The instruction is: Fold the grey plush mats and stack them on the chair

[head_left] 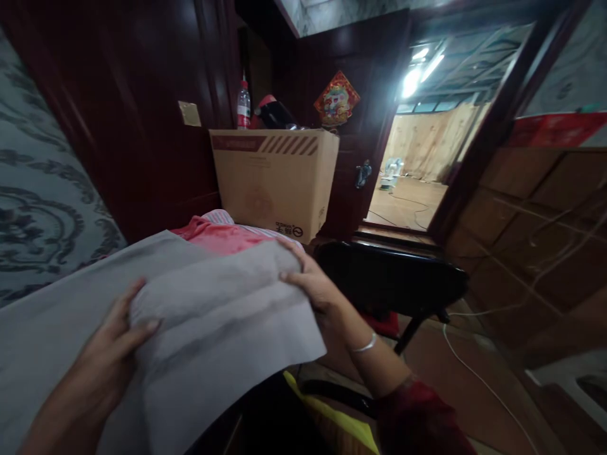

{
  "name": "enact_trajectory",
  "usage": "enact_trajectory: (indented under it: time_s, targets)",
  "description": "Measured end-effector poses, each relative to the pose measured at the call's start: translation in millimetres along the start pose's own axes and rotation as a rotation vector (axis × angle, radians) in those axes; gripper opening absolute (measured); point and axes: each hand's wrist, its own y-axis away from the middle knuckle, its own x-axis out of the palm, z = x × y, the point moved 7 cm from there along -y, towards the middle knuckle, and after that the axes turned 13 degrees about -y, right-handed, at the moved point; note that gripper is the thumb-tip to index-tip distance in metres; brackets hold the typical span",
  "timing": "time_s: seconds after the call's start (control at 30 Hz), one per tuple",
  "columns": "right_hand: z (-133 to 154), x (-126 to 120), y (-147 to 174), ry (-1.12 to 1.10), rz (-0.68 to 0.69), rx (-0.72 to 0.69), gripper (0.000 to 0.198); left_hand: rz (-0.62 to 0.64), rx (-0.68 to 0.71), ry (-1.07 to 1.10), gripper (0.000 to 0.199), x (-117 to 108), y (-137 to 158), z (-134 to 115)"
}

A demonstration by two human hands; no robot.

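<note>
At left, holding grey cloth (213, 332) loosely in left hand (107, 349), thumb spread on top. In middle, before cardboard box (268, 180): probably light, soft, hardly fragile, best to grip at both fold ends; stretching lengthwise along creases, toward upper right. At right, pinching upper right corner in right hand (317, 285).

I see a cardboard box (265, 174), its logo upside down, with a red-capped bottle (243, 109) standing on top. Behind it my camera shows a dark red door (303, 66) bearing a red diamond-shaped decoration (337, 99) and a metal handle (363, 174). Through the doorway I make out pale curtains (422, 142) and bright ceiling lights (412, 82). To my right stand a black chair (389, 275) and, beyond it, a thin white cable (484, 379) curving across the floor.
</note>
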Motion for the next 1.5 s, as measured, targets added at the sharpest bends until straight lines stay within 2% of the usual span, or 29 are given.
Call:
enact_trajectory:
  time_s: [0.13, 0.23, 0.3, 0.37, 0.43, 0.47, 0.53, 0.6, 0.7, 0.8, 1.0, 1.2, 1.3, 1.4, 1.5]
  targets:
    - [102.5, -90.9, 42.3, 0.24, -0.238, -0.217, 0.09, 0.313, 0.225, 0.187, 0.095, 136.2, -33.5, -103.6]
    - [157.0, -161.4, 77.9, 0.519, -0.47, -0.314, 0.089, 0.478, 0.458, 0.096, 0.092, 239.0, -49.1, -160.7]
    - [173.8, -206.7, 102.0, 0.69, -0.61, -0.342, 0.085, 0.532, 0.56, 0.028, 0.09, 304.0, -53.7, -175.2]
    - [171.5, -247.1, 122.6, 0.805, -0.7, -0.309, 0.083, 0.593, 0.575, -0.008, 0.087, 362.7, -52.7, -170.1]
    - [156.0, -279.3, 138.3, 0.85, -0.745, -0.242, 0.084, 0.575, 0.534, -0.092, 0.081, 404.9, -51.3, -151.8]
    - [147.2, -291.0, 144.2, 0.857, -0.761, -0.223, 0.085, 0.536, 0.526, -0.144, 0.076, 417.8, -50.9, -142.2]
    - [134.1, -305.0, 151.3, 0.866, -0.786, -0.235, 0.086, 0.468, 0.542, -0.225, 0.066, 430.9, -51.4, -128.3]
    - [128.5, -311.5, 152.6, 0.849, -0.81, -0.268, 0.084, 0.473, 0.559, -0.24, 0.06, 434.6, -54.4, -123.4]
    - [129.2, -318.0, 148.5, 0.757, -0.824, -0.253, 0.082, 0.522, 0.558, -0.206, 0.057, 434.9, -61.6, -130.4]
    - [139.4, -322.2, 150.0, 0.748, -0.855, -0.25, 0.081, 0.515, 0.632, -0.233, 0.051, 438.1, -61.3, -143.6]
    - [155.9, -322.5, 173.2, 1.049, -1.049, -0.27, 0.067, 0.423, 0.759, -0.462, 0.043, 442.9, -48.3, -143.2]
    - [157.7, -297.3, 178.4, 1.437, -1.016, -0.302, 0.054, 0.376, 0.907, -0.636, 0.039, 430.0, -36.5, -152.8]
    - [158.9, -275.2, 172.0, 1.666, -0.925, -0.311, 0.057, 0.353, 1.057, -0.71, 0.047, 427.3, -21.0, -161.0]
    - [149.3, -259.4, 154.2, 1.844, -0.654, -0.213, 0.078, 0.427, 1.236, -0.798, 0.078, 435.7, -3.7, -164.9]
    - [139.4, -258.2, 141.5, 1.916, -0.439, -0.093, 0.097, 0.522, 1.318, -0.874, 0.098, 446.2, -1.2, -165.3]
